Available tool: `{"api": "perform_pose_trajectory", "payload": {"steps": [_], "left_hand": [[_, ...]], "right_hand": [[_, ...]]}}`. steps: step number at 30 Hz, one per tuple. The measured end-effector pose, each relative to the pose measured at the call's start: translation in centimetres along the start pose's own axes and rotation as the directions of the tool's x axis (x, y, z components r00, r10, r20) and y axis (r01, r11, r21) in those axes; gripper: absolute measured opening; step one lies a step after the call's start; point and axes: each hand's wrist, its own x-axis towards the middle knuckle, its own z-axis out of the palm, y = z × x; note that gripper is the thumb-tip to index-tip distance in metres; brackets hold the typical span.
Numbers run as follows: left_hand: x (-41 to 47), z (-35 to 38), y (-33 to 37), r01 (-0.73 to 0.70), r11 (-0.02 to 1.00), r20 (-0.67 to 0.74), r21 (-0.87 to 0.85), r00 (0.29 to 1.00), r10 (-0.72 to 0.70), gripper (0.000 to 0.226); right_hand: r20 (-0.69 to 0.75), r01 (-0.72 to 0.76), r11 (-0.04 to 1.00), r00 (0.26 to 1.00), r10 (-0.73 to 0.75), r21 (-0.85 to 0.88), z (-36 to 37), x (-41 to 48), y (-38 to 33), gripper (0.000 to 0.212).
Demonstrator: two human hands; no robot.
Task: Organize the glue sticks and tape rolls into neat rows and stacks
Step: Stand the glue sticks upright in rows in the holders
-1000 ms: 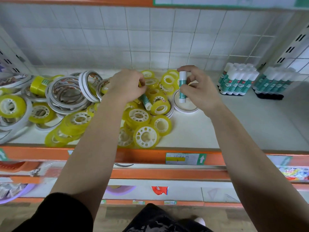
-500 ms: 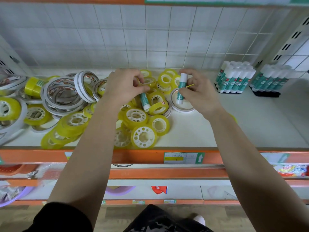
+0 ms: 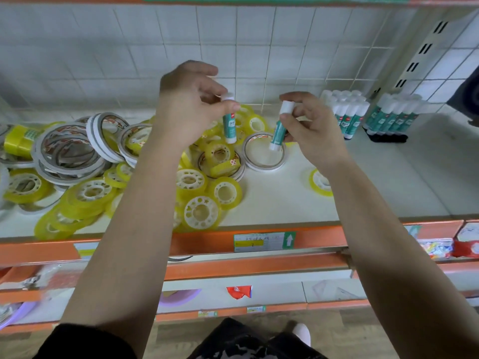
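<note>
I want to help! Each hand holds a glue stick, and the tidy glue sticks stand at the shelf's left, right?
Not quite: in the head view the left hand and right hand each hold a glue stick, but the standing glue sticks are at the shelf's right.

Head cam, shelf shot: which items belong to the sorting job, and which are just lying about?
Job:
left hand pinching first glue stick
right hand holding second glue stick
standing glue stick rows
yellow tape rolls
white tape rings

Lying about:
price label
red packet
purple rim
</note>
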Motion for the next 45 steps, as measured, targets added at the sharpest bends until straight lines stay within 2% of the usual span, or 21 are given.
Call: {"api": "perform_pose_trajectory", "payload": {"steps": [6,9,13,20,27,31,38,42,45], "left_hand": [[-0.1,4.9,3.6,0.013,0.998,0.034,-0.066,0.999,-0.011,0.017],[0.0,8.2,5.1,0.009,0.998,0.056,-0.065,0.998,-0.005,0.017],[0.1,12.8,6.5,0.036,0.991,0.107,-0.126,0.994,-0.023,0.02],[0.3,19.3,9.0,0.087,0.968,0.161,-0.235,0.986,-0.05,0.012],[0.5,23.7,10.7,0.102,0.968,0.118,-0.23,0.99,-0.076,0.009],[0.5,25.3,11.4,0.13,0.961,0.09,-0.243,0.99,-0.111,0.012],[0.1,26.4,11.2,0.132,0.96,0.044,-0.248,0.991,-0.125,0.009],[-0.3,26.4,11.1,0.159,0.96,0.034,-0.232,0.987,-0.156,0.009],[-0.4,26.3,11.0,0.165,0.957,0.038,-0.239,0.986,-0.16,0.008]], "right_hand": [[0.015,-0.011,1.0,1.0,0.011,-0.02,-4.7,0.1,0.6,0.025],[-0.03,-0.047,0.997,0.999,0.045,-0.058,-7.4,0.0,0.7,0.019],[-0.071,-0.095,0.993,0.993,0.09,-0.072,-11.8,0.0,1.5,0.025],[-0.129,-0.16,0.985,0.98,0.152,-0.061,-19.3,0.1,3.3,0.028],[-0.07,-0.167,0.982,0.984,0.161,-0.086,-24.2,1.2,4.3,0.02],[-0.065,-0.183,0.974,0.982,0.176,-0.13,-25.4,2.0,5.5,0.024],[-0.066,0.034,0.928,0.996,-0.063,-0.372,-24.3,2.8,7.2,0.016],[-0.03,0.13,0.9,0.987,-0.156,-0.417,-23.6,3.0,7.9,0.015],[-0.03,0.144,0.886,0.984,-0.175,-0.441,-23.3,3.3,8.4,0.016]]}}
